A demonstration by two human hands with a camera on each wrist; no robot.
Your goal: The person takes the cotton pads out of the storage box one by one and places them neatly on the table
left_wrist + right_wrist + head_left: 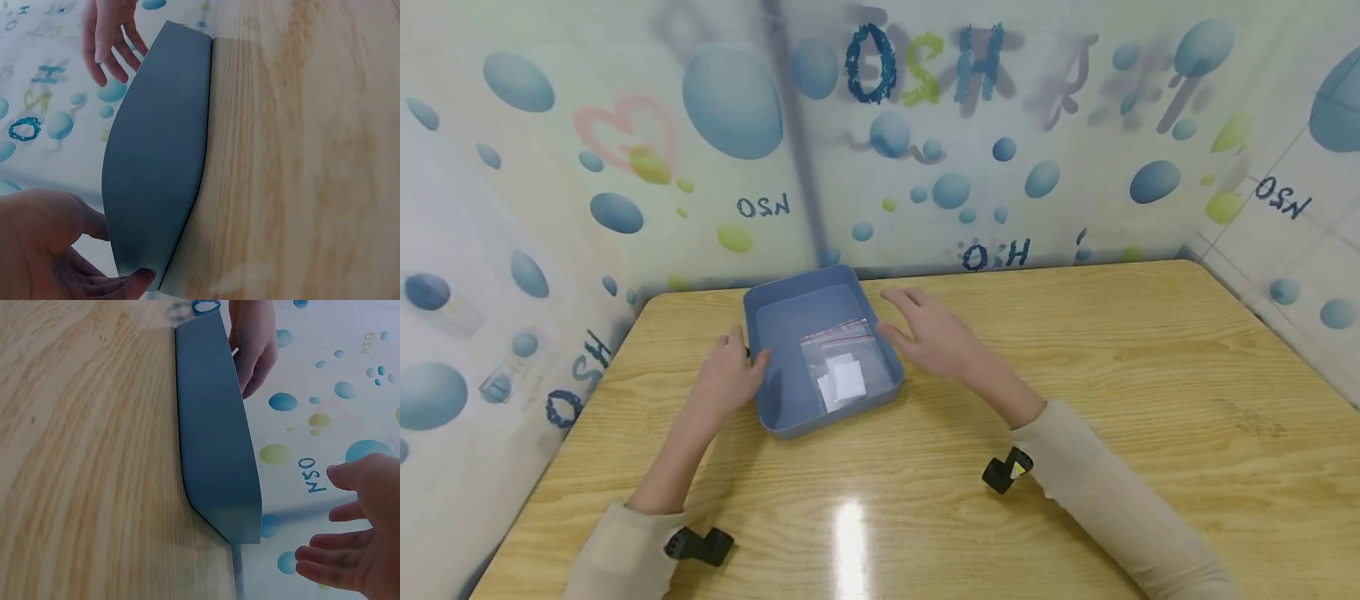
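Observation:
A blue-grey plastic tray [784,329] sits on the wooden table, turned slightly. In its right half lie clear zip bags [822,354] with white square pieces [848,379] inside. My left hand [724,377] holds the tray's left side, thumb over the rim and fingers along the outer wall; the left wrist view shows fingertips [140,279] against that wall. Beside the right rim, my right hand [936,335] hovers with fingers extended and spread. In the right wrist view that hand [369,531] stands apart from the tray wall [215,425], holding nothing.
The wooden table [1112,375] reaches to a wall [1075,108] covered with a bubble-printed sheet just behind the tray. Similar printed sheets stand at the left and right. Small black devices [700,546] are strapped at both sleeves.

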